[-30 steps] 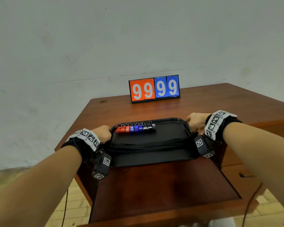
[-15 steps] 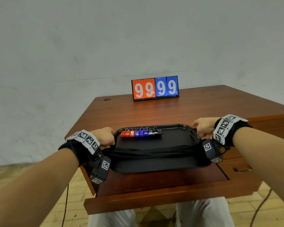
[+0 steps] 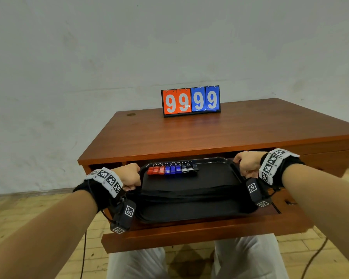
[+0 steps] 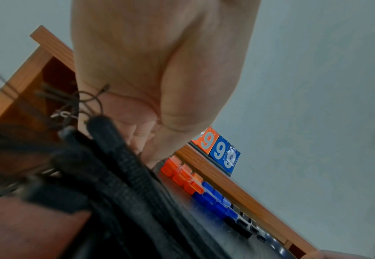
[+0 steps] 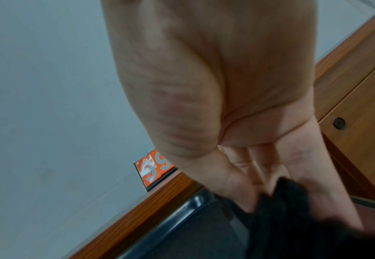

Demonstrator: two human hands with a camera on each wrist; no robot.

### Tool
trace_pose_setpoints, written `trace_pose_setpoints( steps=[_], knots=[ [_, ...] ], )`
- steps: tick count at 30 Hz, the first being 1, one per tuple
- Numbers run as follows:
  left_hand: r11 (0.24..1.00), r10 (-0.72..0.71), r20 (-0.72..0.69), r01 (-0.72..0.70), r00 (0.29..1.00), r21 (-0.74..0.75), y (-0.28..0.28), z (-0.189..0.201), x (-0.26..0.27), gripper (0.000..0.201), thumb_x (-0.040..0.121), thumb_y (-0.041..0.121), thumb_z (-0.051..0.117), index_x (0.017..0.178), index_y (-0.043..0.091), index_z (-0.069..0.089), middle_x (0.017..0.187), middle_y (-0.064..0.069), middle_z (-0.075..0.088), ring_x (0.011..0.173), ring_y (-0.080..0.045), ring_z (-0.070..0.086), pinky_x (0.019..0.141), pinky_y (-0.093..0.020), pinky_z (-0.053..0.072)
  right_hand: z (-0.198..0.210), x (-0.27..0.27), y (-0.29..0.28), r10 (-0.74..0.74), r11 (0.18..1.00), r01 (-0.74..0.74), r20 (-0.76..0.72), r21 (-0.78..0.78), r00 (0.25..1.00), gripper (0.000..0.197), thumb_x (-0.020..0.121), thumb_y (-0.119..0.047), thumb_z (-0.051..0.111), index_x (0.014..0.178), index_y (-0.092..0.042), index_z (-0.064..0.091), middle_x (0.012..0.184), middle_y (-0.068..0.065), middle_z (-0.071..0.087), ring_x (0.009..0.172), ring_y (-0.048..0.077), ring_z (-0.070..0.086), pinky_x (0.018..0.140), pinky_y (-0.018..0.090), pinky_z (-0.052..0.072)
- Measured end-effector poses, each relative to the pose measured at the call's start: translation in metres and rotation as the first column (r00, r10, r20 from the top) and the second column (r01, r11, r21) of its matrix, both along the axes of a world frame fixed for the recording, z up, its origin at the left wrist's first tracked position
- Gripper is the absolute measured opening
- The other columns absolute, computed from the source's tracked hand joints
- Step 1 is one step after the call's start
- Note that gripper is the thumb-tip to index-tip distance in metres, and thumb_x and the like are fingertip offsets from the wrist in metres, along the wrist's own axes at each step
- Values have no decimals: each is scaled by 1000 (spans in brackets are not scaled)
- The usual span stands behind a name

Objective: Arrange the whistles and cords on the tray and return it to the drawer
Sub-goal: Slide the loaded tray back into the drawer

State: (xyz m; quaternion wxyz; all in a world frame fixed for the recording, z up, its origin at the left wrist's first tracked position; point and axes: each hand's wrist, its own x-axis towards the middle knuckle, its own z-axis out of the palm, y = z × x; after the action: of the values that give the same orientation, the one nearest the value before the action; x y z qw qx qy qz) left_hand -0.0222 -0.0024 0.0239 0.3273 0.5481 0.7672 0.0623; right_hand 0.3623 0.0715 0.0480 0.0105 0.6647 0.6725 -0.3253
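A black tray (image 3: 214, 215) sits low in the pulled-out wooden drawer (image 3: 189, 236), just under the desk's front edge. Along its far side lies a row of whistles (image 3: 172, 170) in red, blue and black. Black cords (image 3: 189, 195) lie bundled across its middle. My left hand (image 3: 130, 176) grips the tray's left rim and my right hand (image 3: 246, 164) grips the right rim. The left wrist view has the cords (image 4: 120, 184) close up and the whistles (image 4: 204, 191) behind them. In the right wrist view my fingers (image 5: 244, 184) curl over the tray rim (image 5: 182, 208).
A flip scoreboard (image 3: 190, 101) reading 99 99 stands at the back of the wooden desk (image 3: 210, 133). More closed drawers (image 3: 328, 162) are at the right. My legs in white trousers are below the drawer front. A cable hangs at the left.
The tray has come down from the desk top into the open drawer, both hands still holding its rims. My view has dropped lower and pulled back.
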Motion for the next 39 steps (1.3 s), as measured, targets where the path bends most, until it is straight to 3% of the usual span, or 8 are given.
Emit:
trace_pose_setpoints(
  steps=[2, 5, 10, 17, 25, 30, 36, 39],
  knots=[
    [1000, 12, -1, -12, 1000, 7, 0, -8, -1, 33, 91, -1, 56, 117, 12, 40, 68, -13, 59, 52, -21, 52, 54, -32, 45, -9, -1, 1, -27, 1000, 28, -24, 4, 999, 54, 84, 18, 49, 129, -12, 50, 90, 14, 59, 57, 21, 57, 47, 27, 44],
    [999, 31, 9, -31, 999, 24, 3, -18, 0, 48, 92, -2, 55, 135, 10, 38, 70, -12, 58, 51, -18, 53, 51, -29, 45, -20, -3, 5, -30, 999, 31, -19, 29, 999, 61, 84, 17, 50, 138, -12, 45, 86, 12, 59, 48, 18, 53, 39, 23, 42],
    [998, 48, -20, -47, 999, 42, 11, -36, -2, 69, 91, 0, 58, 151, 13, 26, 87, -14, 61, 61, -20, 58, 57, -31, 49, -36, -7, 12, -35, 999, 35, 1, 4, 999, 67, 87, 16, 50, 146, -11, 37, 75, 7, 50, 52, 17, 48, 34, 17, 39],
    [998, 65, -29, -64, 997, 21, 21, -49, -5, 70, 92, 0, 59, 151, 15, 25, 87, -11, 56, 64, -19, 58, 57, -28, 51, -49, -13, 24, -29, 999, 29, 22, -26, 999, 70, 87, 13, 53, 149, -14, 34, 91, 6, 52, 72, 22, 57, 35, 21, 46],
    [997, 75, -29, -75, 997, -6, 23, -53, -6, 69, 92, 1, 60, 150, 17, 25, 91, -13, 59, 67, -19, 62, 56, -28, 53, -54, -11, 31, -45, 998, 47, 36, -40, 998, 66, 86, 11, 54, 143, -18, 37, 92, 7, 51, 68, 21, 56, 42, 27, 49],
    [997, 61, -36, -63, 997, -39, 20, -48, -4, 67, 93, 10, 58, 150, 17, 24, 104, -13, 60, 75, -21, 65, 64, -31, 55, -54, -13, 30, -54, 998, 54, 25, -39, 998, 66, 88, 7, 57, 146, -16, 34, 89, 6, 51, 70, 22, 59, 43, 26, 50],
    [996, 76, -34, -78, 997, -43, 15, -41, -1, 67, 94, 12, 57, 153, 15, 25, 95, -10, 62, 64, -19, 61, 45, -22, 45, -48, -16, 26, -63, 998, 63, -5, -25, 998, 61, 92, -4, 60, 148, -12, 35, 99, 10, 56, 65, 22, 61, 42, 27, 49],
    [999, 49, -70, -50, 996, -18, 8, -26, 5, 47, 96, 9, 55, 143, 6, 45, 96, -9, 62, 68, -17, 59, 36, -16, 40, -41, -16, 20, -76, 997, 76, -36, -12, 996, 58, 92, -6, 61, 146, -11, 39, 100, 8, 56, 69, 23, 63, 47, 28, 52]
  ],
)
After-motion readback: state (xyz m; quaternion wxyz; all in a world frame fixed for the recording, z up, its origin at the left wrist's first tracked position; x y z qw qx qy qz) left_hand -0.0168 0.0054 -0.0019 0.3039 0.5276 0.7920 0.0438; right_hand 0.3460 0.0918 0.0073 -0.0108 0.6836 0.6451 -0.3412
